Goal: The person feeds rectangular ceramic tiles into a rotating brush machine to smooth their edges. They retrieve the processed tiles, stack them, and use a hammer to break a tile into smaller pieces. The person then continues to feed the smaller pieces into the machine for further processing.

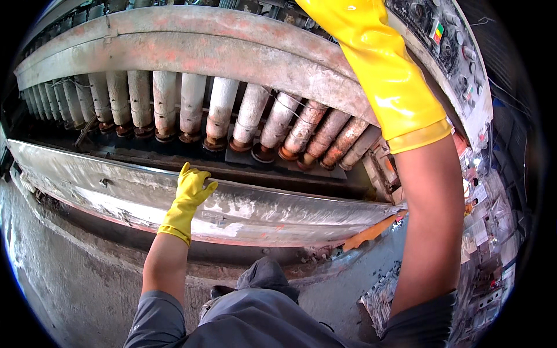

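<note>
My left hand [192, 187], in a yellow rubber glove, rests at the upper edge of a long metal trough [278, 211]. Its fingers are apart, with the thumb held out to the right, and nothing shows in them. My right arm reaches up and forward, in a long yellow glove [389, 64]. That hand passes over the right end of a thick, worn beam [191, 43]; its fingers lie beyond the top of the picture. Below the beam hangs a row of whitish and rust-stained cylinders [220, 107], their lower ends over the dark inside of the trough.
A panel with round knobs [464, 52] stands at the far right. Below it, a cluttered surface [490, 232] holds papers and small items. An orange-brown piece [374, 232] sticks out by the trough's right end. A low concrete ledge [116, 249] runs along the floor before me.
</note>
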### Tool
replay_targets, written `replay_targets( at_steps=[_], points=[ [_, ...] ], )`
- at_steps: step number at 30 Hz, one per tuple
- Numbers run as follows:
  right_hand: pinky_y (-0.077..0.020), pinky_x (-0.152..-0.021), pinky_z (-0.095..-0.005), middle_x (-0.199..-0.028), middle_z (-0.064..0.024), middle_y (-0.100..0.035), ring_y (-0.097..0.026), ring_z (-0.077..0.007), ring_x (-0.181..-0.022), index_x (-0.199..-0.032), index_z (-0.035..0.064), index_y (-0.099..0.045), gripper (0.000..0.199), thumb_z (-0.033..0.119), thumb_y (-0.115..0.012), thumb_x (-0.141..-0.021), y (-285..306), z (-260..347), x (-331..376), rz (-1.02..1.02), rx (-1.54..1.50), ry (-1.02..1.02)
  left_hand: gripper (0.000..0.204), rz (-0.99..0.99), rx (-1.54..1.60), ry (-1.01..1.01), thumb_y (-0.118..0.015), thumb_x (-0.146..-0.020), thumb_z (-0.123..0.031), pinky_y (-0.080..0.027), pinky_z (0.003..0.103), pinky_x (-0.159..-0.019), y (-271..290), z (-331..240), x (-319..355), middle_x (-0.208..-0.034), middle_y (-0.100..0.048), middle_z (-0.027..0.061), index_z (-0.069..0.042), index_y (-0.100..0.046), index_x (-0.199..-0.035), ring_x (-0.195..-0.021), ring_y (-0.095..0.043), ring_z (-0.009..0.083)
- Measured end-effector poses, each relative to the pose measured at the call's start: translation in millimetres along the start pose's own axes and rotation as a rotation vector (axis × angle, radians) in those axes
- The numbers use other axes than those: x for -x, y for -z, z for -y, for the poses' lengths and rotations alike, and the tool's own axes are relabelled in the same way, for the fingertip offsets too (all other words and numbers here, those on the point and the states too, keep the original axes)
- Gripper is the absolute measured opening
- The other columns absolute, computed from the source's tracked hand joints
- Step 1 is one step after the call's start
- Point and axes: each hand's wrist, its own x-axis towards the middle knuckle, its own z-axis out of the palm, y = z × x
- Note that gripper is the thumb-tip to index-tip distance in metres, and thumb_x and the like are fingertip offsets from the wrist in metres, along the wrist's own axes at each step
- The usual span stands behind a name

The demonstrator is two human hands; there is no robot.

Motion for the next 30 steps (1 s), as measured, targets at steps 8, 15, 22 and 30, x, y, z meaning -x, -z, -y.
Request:
replay_targets(
  at_steps=[8, 15, 22, 30],
  points=[
    [-0.0536, -0.094, -0.0499, -0.136, -0.0301, -0.057, -0.063, -0.0458, -0.109, -0.126, -0.0019, -0.061, 0.049, 0.024, -0.072, -0.086, 7.3, 1.9, -1.5, 0.076, -0.005, -0.051, 0.044, 0.026, -0.002, 0.02, -0.078, -0.081, -0.043, -0.036, 0.051, -0.114, -0.5, -6.7, -1.8, -0.084, -0.07, 0.0118, -0.004, -0.076, -0.104, -0.09, -0.067, 0.033],
    [-0.0533, -0.096, -0.0495, -0.136, -0.0298, -0.057, -0.064, -0.0458, -0.109, -0.128, -0.0022, -0.061, 0.051, 0.025, -0.072, -0.086, 0.9, -0.8, -0.3, 0.026, 0.01, -0.029, 0.043, -0.012, 0.012, 0.019, -0.078, -0.081, -0.042, -0.035, 0.051, -0.115, -4.3, -2.5, 0.1, -0.088, -0.071, 0.0122, -0.005, -0.076, -0.103, -0.091, -0.068, 0.0326],
    [-0.0528, -0.098, -0.0479, -0.135, -0.0316, -0.058, -0.064, -0.0455, -0.109, -0.125, -0.0045, -0.064, 0.049, 0.025, -0.072, -0.086, -1.4, -3.9, 0.9, -0.019, -0.003, 0.008, 0.043, -0.02, 0.005, 0.025, -0.078, -0.081, -0.041, -0.035, 0.052, -0.115, -8.4, 0.3, 1.8, -0.088, -0.071, 0.0123, -0.005, -0.076, -0.103, -0.091, -0.068, 0.0328],
    [-0.0527, -0.098, -0.0473, -0.133, -0.0319, -0.059, -0.064, -0.045, -0.11, -0.122, -0.0057, -0.065, 0.048, 0.025, -0.072, -0.087, -5.4, -3.9, 2.2, -0.057, 0.021, 0.024, 0.044, 0.011, -0.015, 0.056, -0.077, -0.08, -0.043, -0.034, 0.051, -0.117, -5.7, -3.5, 1.8, -0.094, -0.073, 0.0128, -0.005, -0.076, -0.104, -0.095, -0.068, 0.0318]
  ],
)
